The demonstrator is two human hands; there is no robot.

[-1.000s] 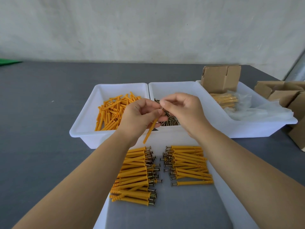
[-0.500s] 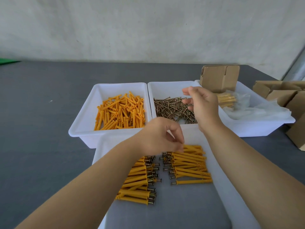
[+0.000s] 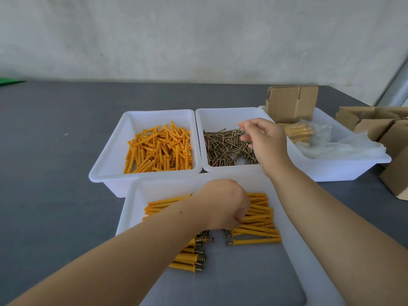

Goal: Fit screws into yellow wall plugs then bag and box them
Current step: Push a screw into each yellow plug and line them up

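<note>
Grey table under everything. Pale rough wall behind, far beyond hands. Green scrap at far left table edge, well apart from hands.

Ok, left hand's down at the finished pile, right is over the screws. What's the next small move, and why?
Probably pinch one screw from the screw bin: the right hand hovers there with fingers curled, and I can't tell if its grip holds one. The left hand rests closed on the assembled plugs, so it next needs an empty plug.
</note>
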